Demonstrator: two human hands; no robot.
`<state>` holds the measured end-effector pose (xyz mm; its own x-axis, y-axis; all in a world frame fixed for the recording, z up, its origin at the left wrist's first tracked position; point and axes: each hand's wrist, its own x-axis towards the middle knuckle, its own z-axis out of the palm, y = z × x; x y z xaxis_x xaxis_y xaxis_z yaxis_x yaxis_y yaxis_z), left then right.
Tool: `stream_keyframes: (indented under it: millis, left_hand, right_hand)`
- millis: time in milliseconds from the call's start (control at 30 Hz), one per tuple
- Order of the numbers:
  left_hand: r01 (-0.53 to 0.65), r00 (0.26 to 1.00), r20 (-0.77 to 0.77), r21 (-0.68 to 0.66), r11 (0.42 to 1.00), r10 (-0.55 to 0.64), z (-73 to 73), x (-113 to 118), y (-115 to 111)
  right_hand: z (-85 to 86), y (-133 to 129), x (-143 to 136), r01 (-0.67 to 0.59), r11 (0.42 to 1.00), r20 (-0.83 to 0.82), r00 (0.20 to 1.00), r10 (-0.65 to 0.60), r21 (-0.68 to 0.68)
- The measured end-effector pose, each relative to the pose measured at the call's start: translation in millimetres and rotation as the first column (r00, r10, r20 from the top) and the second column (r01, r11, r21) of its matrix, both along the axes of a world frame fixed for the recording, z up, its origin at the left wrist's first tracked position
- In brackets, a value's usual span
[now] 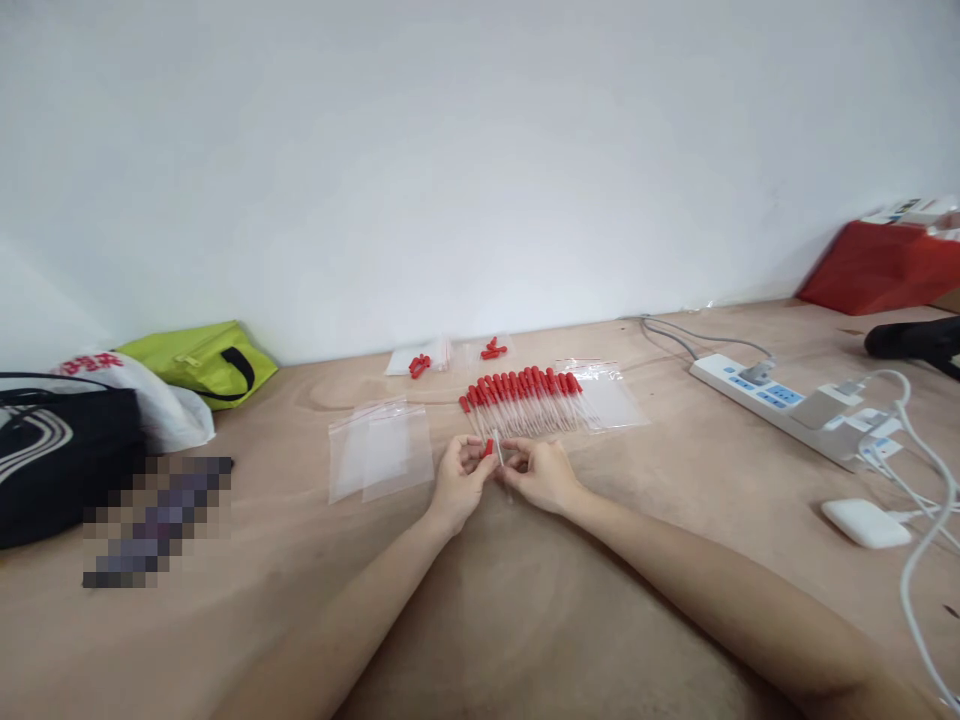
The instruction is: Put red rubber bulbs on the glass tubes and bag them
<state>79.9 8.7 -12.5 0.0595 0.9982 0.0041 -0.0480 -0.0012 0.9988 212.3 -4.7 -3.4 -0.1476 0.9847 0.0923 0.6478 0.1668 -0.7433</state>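
Observation:
My left hand (459,482) pinches a small red cap (489,447) between thumb and fingers. Close beside it on the right, my right hand (541,475) holds a thin clear tube (499,450) nearly upright. The two hands almost touch. Just beyond them lies a row of several clear tubes with red caps (525,385), caps pointing away from me. Loose red caps (420,366) rest on a clear bag behind, and more red caps (493,349) lie to their right.
Clear zip bags (381,450) lie left of the hands, another bag (611,395) right of the row. A power strip (772,405) with cables and a white case (866,523) are at right. A green bag (202,365) and black bag (67,460) stand left.

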Motion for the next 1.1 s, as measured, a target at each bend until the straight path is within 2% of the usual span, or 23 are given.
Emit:
stream_keyframes:
  millis: [33, 100, 200, 267, 333, 433, 533, 833, 1000, 1100]
  left_hand:
    - [-0.005, 1.000, 0.002, 0.037, 0.999, 0.005, -1.8, -2.9, 1.3]
    - [0.013, 0.996, -0.094, 0.134, 0.991, -0.001, -4.0, -12.1, 4.6]
    - [0.132, 0.920, -0.391, 0.311, 0.941, 0.000, -3.6, -29.9, 9.5]
    - [0.226, 0.835, -0.549, 0.404, 0.886, 0.038, -2.1, -39.8, 11.6]
    - [0.289, 0.775, -0.627, 0.463, 0.838, 0.078, -1.1, -45.3, 12.3]
    - [0.351, 0.736, -0.669, 0.503, 0.790, 0.099, -1.0, -45.6, 11.5]
    - [0.384, 0.725, -0.682, 0.515, 0.766, 0.095, -1.2, -42.8, 9.7]
    - [0.369, 0.730, -0.678, 0.497, 0.786, 0.086, 1.8, -43.9, 7.0]
    - [0.410, 0.748, -0.663, 0.502, 0.762, 0.034, 3.4, -44.4, 4.9]
    - [0.486, 0.707, -0.707, 0.476, 0.733, -0.009, 4.2, -45.4, 4.4]
  right_hand:
    - [-1.6, 1.4, 1.1, 0.021, 1.000, -0.019, 1.000, -0.021, -0.022]
    - [-4.6, 4.6, 6.1, 0.079, 0.996, -0.024, 0.997, -0.080, -0.028]
    - [-8.1, 8.2, 18.9, 0.127, 0.981, 0.059, 0.989, -0.137, 0.149]
    - [-10.6, 8.8, 27.9, 0.052, 0.941, 0.155, 0.982, -0.110, 0.335]
    - [-13.6, 8.0, 34.3, -0.080, 0.876, 0.255, 0.966, -0.051, 0.476]
    - [-18.1, 5.5, 36.4, -0.225, 0.789, 0.356, 0.935, 0.009, 0.571]
    - [-20.6, 3.9, 33.3, -0.275, 0.759, 0.401, 0.916, 0.021, 0.589]
    - [-18.4, 4.0, 32.3, -0.273, 0.790, 0.421, 0.907, 0.021, 0.549]
    - [-17.9, 6.5, 34.5, -0.291, 0.778, 0.363, 0.928, 0.088, 0.557]
    - [-18.6, 9.4, 37.3, -0.319, 0.775, 0.355, 0.926, 0.131, 0.546]
